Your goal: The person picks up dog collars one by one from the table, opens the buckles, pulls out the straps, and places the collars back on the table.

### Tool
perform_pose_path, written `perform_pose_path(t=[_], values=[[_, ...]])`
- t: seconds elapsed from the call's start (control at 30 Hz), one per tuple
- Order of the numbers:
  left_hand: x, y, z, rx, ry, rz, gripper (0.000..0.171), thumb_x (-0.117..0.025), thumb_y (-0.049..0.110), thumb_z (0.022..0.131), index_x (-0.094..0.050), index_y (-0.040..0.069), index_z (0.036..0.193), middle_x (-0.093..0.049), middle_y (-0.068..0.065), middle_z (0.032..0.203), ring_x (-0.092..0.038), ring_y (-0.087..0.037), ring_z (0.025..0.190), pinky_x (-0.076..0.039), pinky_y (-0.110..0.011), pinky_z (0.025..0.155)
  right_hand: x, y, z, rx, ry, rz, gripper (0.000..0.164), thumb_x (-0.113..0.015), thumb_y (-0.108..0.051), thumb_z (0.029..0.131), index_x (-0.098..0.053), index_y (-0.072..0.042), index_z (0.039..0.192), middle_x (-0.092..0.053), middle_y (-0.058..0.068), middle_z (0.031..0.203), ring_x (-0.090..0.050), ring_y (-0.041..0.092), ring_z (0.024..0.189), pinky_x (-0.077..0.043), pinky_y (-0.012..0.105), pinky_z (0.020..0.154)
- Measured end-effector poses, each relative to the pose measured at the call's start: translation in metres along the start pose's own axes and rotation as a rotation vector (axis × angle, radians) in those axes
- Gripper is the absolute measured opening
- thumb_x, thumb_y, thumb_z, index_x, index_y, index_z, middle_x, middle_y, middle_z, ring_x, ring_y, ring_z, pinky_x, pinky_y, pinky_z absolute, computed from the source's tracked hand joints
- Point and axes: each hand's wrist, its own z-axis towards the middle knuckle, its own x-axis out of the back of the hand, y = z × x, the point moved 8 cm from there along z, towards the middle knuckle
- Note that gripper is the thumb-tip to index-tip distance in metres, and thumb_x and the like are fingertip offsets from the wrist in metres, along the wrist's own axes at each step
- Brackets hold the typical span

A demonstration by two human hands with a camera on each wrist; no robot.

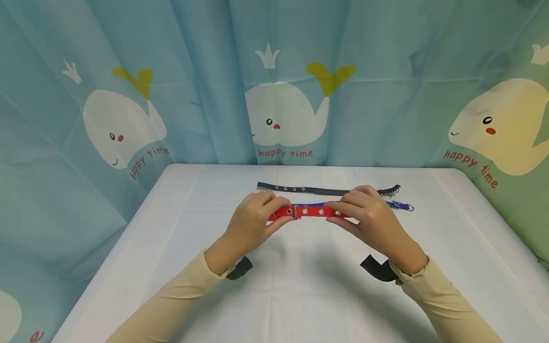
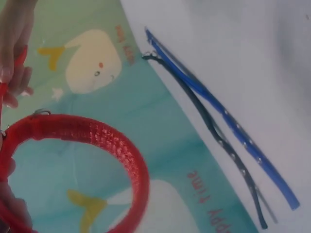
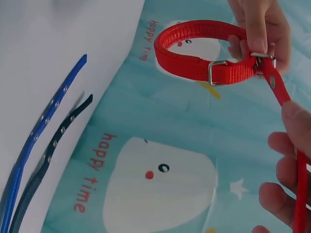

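Note:
A red dog collar point(image 1: 313, 211) with metal eyelets is held up over the white table, stretched between both hands. My left hand point(image 1: 253, 216) pinches it beside the buckle, thumb below and fingers above. Farther along, my right hand point(image 1: 371, 219) pinches the eyeleted tail of the strap. The right wrist view shows the red collar point(image 3: 182, 65) curved into a loop, its tail passing through the metal buckle point(image 3: 262, 56) at the left hand's fingertips. A D-shaped metal ring point(image 3: 211, 73) sits on the loop.
Behind the hands lie a black collar point(image 1: 296, 189) and, nearer, a blue collar point(image 1: 401, 206), both laid out straight on the white table point(image 1: 274, 295). A whale-printed curtain point(image 1: 206, 95) surrounds the table's back and sides. Dark bands point(image 1: 379, 269) hang by the wrists.

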Motion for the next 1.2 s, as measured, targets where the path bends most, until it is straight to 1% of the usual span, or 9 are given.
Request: perform_pose_path(t=[0.2,0.37,0.43,0.53,0.67,0.77,0.87,1.0,1.2], values=[[-0.004,-0.002,-0.001,0.030,-0.051,-0.045,0.029,-0.078,0.027,0.076,-0.067,0.016,0.100,-0.057,0.000,0.078,-0.052,-0.010,0.069,-0.049,-0.026,0.068,0.000,-0.003,0.001,0.023,0.014,-0.003,0.041,-0.052,-0.038,0.094,-0.074,-0.004,0.089,-0.060,0.000,0.068,-0.053,0.013,0.062,-0.046,0.036,0.075],[-0.004,-0.002,-0.001,0.042,-0.060,-0.060,0.028,-0.077,0.027,0.077,-0.067,0.017,0.100,-0.060,-0.001,0.088,-0.057,-0.012,0.074,-0.048,-0.027,0.067,-0.003,-0.002,0.000,0.016,-0.001,-0.005,0.042,-0.052,-0.038,0.094,-0.074,-0.004,0.090,-0.061,0.001,0.068,-0.053,0.013,0.062,-0.047,0.036,0.074],[-0.004,-0.001,0.000,0.036,-0.049,-0.058,0.027,-0.077,0.027,0.077,-0.067,0.016,0.099,-0.065,0.000,0.090,-0.060,-0.012,0.076,-0.048,-0.027,0.069,-0.004,-0.003,0.000,0.019,0.003,-0.003,0.040,-0.053,-0.037,0.093,-0.074,-0.003,0.090,-0.061,0.001,0.069,-0.054,0.013,0.063,-0.047,0.037,0.074],[-0.003,0.001,0.001,0.012,-0.027,-0.052,0.028,-0.078,0.028,0.076,-0.066,0.014,0.097,-0.070,0.002,0.085,-0.063,-0.011,0.075,-0.047,-0.029,0.074,-0.004,-0.005,0.001,0.020,0.012,0.002,0.039,-0.053,-0.036,0.094,-0.074,-0.004,0.089,-0.061,0.000,0.068,-0.053,0.013,0.062,-0.047,0.036,0.075],[-0.003,0.010,0.004,-0.052,-0.025,-0.035,0.028,-0.077,0.028,0.077,-0.064,0.013,0.097,-0.071,0.001,0.084,-0.064,-0.012,0.078,-0.048,-0.033,0.079,-0.010,-0.010,0.005,0.039,0.007,-0.001,0.037,-0.055,-0.036,0.093,-0.074,-0.004,0.087,-0.061,0.001,0.067,-0.053,0.013,0.062,-0.048,0.037,0.074],[-0.003,0.014,0.005,-0.083,-0.026,-0.029,0.027,-0.076,0.029,0.078,-0.064,0.013,0.097,-0.070,0.000,0.084,-0.064,-0.013,0.079,-0.048,-0.034,0.081,-0.015,-0.012,0.006,0.045,-0.012,-0.011,0.034,-0.058,-0.034,0.092,-0.074,-0.004,0.087,-0.062,0.001,0.067,-0.054,0.014,0.063,-0.048,0.037,0.074],[-0.001,0.014,0.005,-0.082,-0.007,-0.024,0.027,-0.077,0.028,0.078,-0.064,0.013,0.096,-0.070,0.000,0.084,-0.064,-0.013,0.079,-0.049,-0.034,0.081,-0.014,-0.011,0.005,0.036,-0.019,-0.020,0.037,-0.055,-0.036,0.093,-0.074,-0.005,0.090,-0.063,0.001,0.068,-0.055,0.014,0.064,-0.048,0.038,0.075],[0.004,0.009,0.003,-0.066,0.017,-0.024,0.028,-0.079,0.027,0.075,-0.065,0.013,0.095,-0.070,0.000,0.083,-0.062,-0.013,0.077,-0.050,-0.035,0.082,-0.007,-0.006,0.001,0.021,0.001,-0.030,0.046,-0.046,-0.042,0.095,-0.074,-0.006,0.092,-0.063,0.000,0.068,-0.054,0.013,0.062,-0.048,0.038,0.075],[0.004,0.006,0.002,-0.071,-0.015,-0.048,0.029,-0.079,0.023,0.076,-0.064,0.010,0.097,-0.069,-0.001,0.084,-0.060,-0.014,0.078,-0.050,-0.035,0.083,-0.004,-0.006,0.001,0.048,-0.006,-0.036,0.046,-0.046,-0.040,0.096,-0.074,-0.003,0.090,-0.057,0.000,0.065,-0.051,0.012,0.062,-0.049,0.038,0.073]])
